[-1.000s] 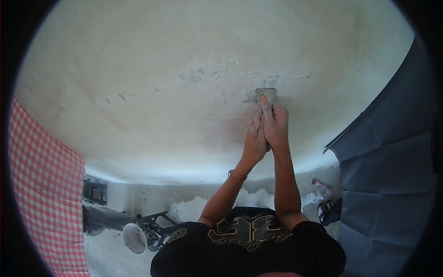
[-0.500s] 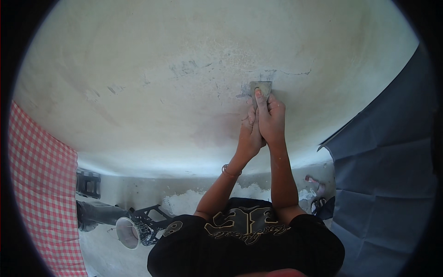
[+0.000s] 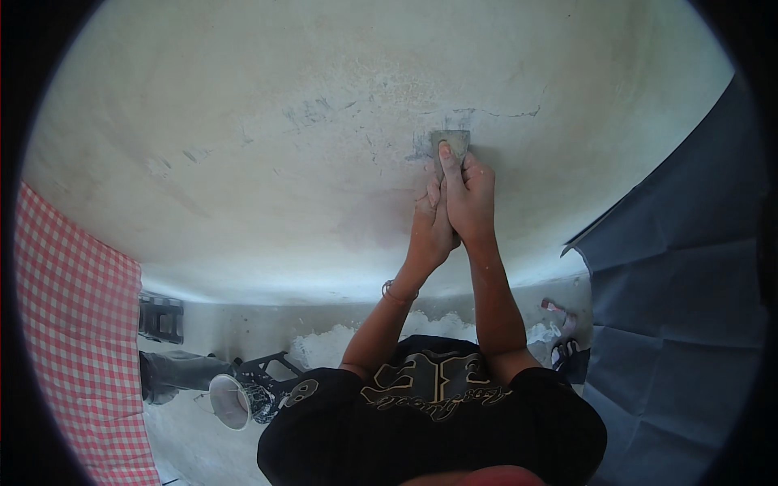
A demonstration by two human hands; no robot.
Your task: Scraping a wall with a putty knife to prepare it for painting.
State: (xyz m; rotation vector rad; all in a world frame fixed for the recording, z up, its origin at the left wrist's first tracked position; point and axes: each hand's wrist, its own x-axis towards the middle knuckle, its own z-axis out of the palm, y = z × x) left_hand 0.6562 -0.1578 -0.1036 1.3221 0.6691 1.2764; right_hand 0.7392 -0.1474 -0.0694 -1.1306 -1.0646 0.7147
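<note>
In front of me, a putty knife (image 3: 456, 138) with a grey, smeared blade rests against the pale wall (image 3: 267, 73). My right hand (image 3: 472, 194) is closed round it, thumb pressed along the blade. Just to the left and below, my left hand (image 3: 432, 223) wraps the handle area, its fingers curled against the right hand. Most of the handle is hidden by both hands. Above the blade lies a grey smeared patch (image 3: 459, 118), and a thin crack (image 3: 519, 114) runs off to the right.
At left hangs a red-and-white checked cloth (image 3: 81, 324); at right, a dark blue sheet (image 3: 673, 324). Below left are a bucket (image 3: 231, 402), a black splattered stool (image 3: 271, 373), another dark stool (image 3: 162, 317) and a person's leg (image 3: 178, 374). A sandalled foot (image 3: 561, 353) shows at lower right.
The view has shifted slightly, so wall marks, hands and putty knife all sit a little higher and further left. Against the wall marks, the blade has hardly moved. Both hands keep their grip.
</note>
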